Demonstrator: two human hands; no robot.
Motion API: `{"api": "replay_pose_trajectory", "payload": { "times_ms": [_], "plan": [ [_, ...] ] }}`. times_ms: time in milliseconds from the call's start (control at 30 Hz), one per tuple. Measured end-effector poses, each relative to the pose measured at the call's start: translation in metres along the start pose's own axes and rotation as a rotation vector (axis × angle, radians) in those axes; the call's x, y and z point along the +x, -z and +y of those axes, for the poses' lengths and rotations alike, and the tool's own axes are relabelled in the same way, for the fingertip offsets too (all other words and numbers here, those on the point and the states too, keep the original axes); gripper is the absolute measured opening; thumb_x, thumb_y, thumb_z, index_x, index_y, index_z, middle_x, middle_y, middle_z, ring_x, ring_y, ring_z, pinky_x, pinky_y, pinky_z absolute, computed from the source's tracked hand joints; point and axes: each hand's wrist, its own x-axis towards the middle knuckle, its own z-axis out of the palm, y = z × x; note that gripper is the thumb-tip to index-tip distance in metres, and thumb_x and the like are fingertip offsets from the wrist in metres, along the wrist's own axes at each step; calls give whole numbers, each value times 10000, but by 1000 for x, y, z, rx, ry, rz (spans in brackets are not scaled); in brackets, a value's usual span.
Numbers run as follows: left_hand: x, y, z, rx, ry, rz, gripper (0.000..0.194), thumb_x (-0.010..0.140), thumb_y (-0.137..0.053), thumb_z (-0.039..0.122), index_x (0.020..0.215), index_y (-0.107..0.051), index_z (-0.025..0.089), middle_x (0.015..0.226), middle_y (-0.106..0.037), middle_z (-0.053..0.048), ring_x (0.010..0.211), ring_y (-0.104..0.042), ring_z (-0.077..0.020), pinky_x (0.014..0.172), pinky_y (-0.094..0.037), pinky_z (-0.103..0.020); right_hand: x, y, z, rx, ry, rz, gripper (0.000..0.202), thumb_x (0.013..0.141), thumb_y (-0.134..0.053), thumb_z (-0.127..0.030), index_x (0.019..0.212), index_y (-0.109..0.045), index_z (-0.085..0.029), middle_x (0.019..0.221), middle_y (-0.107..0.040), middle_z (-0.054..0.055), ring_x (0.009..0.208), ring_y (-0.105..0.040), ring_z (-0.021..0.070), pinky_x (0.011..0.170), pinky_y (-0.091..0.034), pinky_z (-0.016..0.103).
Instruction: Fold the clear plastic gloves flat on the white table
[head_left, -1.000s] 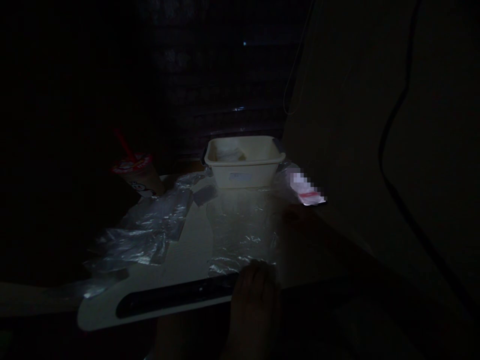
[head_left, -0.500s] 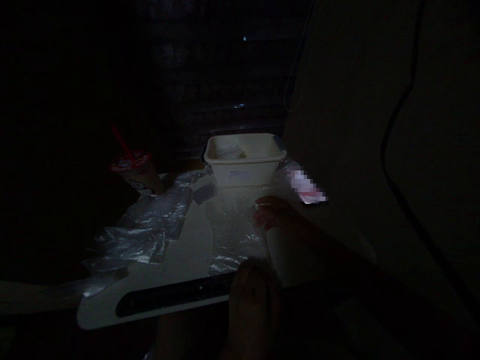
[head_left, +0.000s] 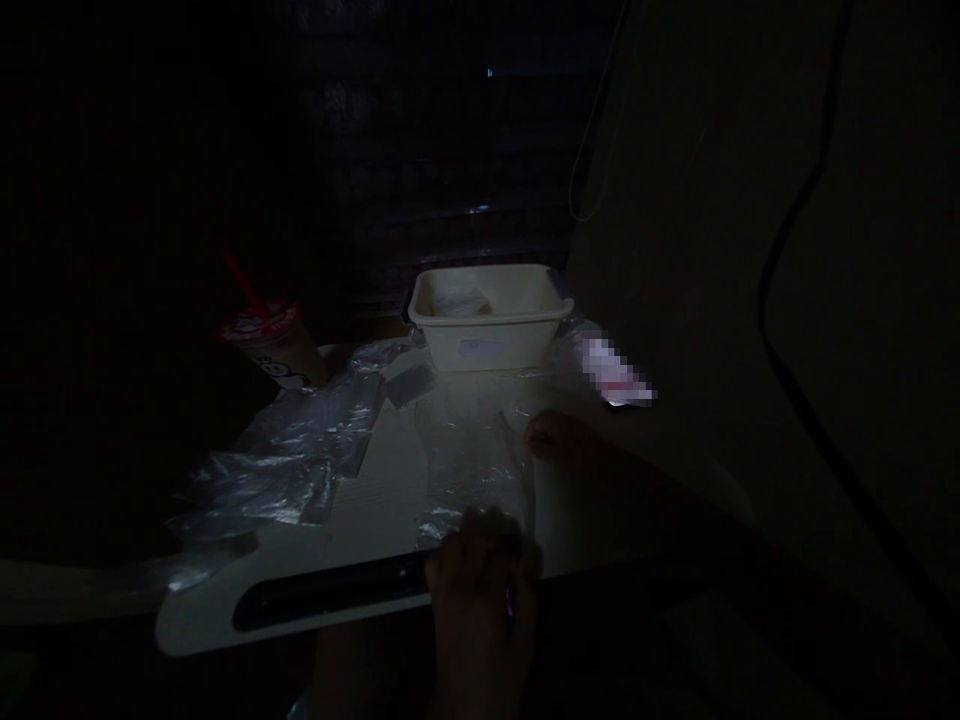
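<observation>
A clear plastic bag (head_left: 469, 455) lies flat on the white tabletop (head_left: 375, 500) in front of me. My right hand (head_left: 561, 438) is closed at its right side, and the plastic looks pulled up into the fingertips. At the near end of the bag, my left hand (head_left: 484, 575) rests by the table edge with its fingers curled. What lies under those fingers is hidden in the dark. A small purple glint shows beside the left hand.
Behind the bag stands a cream plastic basin (head_left: 487, 345) with something pale inside. More clear plastic bags (head_left: 300, 460) lie to the left, near a drink cup (head_left: 281, 355) with a red straw. A blurred-out bright phone-like item (head_left: 615, 375) is at right. A black slot (head_left: 330, 592) runs along the front edge.
My right hand has closed from spread fingers and drawn slightly right, lifting the plastic's edge. My left hand has shifted a little to the left along the near edge.
</observation>
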Motion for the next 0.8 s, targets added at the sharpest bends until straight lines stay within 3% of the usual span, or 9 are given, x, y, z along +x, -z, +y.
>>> {"api": "replay_pose_trajectory", "payload": {
  "times_ms": [333, 500, 600, 700, 800],
  "plan": [
    [0, 0, -7, 94, -44, 29, 158, 724, -443, 195, 765, -593, 221, 838, -595, -30, 795, -478, -210, 652, -344, -367, -2, 0, -6, -158, -21, 3, 152, 707, -441, -222, 646, -562, -153, 698, -543, 27, 635, -493, 112, 568, -347, 206],
    [8, 10, -11, 151, -15, 108, 132, 713, -477, 233, 603, -539, 192, 669, -560, -34, 726, -485, -211, 647, -366, -388, -3, -1, -6, -168, -44, 4, 137, 697, -442, -203, 652, -556, -143, 703, -525, 27, 620, -477, 106, 553, -335, 206],
    [17, 11, -4, 145, -186, 43, 148, 764, -417, 206, 799, -556, 171, 852, -591, -59, 848, -504, -200, 718, -405, -363, -4, -2, -6, -164, -34, 28, 141, 700, -433, -205, 657, -553, -143, 703, -519, 27, 630, -475, 109, 560, -332, 209],
    [22, 2, 4, 237, -440, -53, 348, 806, -349, 201, 1147, -406, 158, 1201, -457, -72, 1117, -374, -201, 866, -357, -372, -4, -3, -6, -172, -42, 50, 129, 690, -437, -190, 661, -551, -138, 696, -520, 35, 623, -476, 116, 559, -339, 217],
    [19, -9, 4, 330, -467, -147, 520, 805, -338, 383, 1237, -288, 98, 1279, -358, -116, 1189, -277, -235, 930, -295, -424, -7, -2, -7, -175, -35, 66, 133, 698, -432, -175, 665, -554, -136, 693, -530, 43, 619, -482, 122, 569, -359, 223]
  ]
}}
